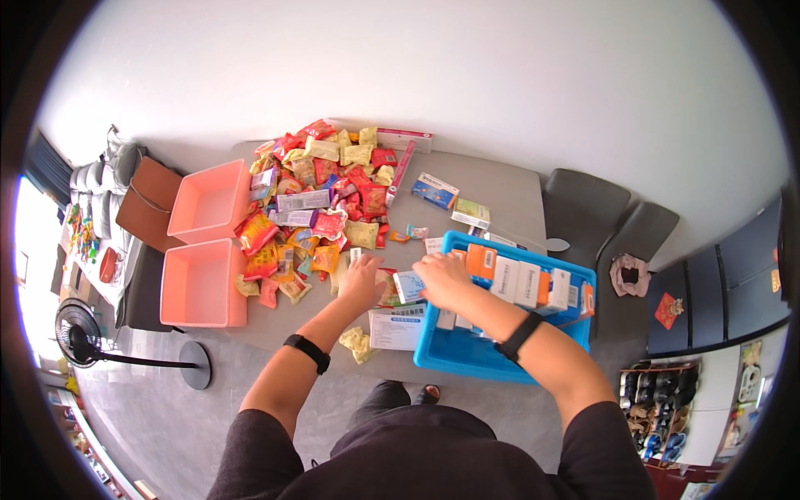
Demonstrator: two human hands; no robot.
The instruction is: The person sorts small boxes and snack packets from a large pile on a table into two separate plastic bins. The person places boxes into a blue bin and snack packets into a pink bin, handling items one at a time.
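My right hand point(445, 280) grips a white and blue carton point(409, 286) at the left rim of a blue plastic crate point(431, 337). Inside the crate stand several white medicine cartons point(527, 282) and orange-and-white cartons point(481, 259). Over the near right edge of a heap of wrapped snacks point(325, 169), my left hand point(361, 282) has its fingers curled around a small white box point(355, 254), mostly hidden by the hand. Below and between the hands lies a large flat white carton point(397, 329) with printing, beside a crumpled yellow packet point(357, 345).
Two pink plastic bins point(206, 284) stand at the table's left end. A blue carton point(435, 190) and a light green carton point(471, 213) lie behind the crate. Grey chairs point(587, 194) adjoin the right end; a black fan point(78, 334) is on the left.
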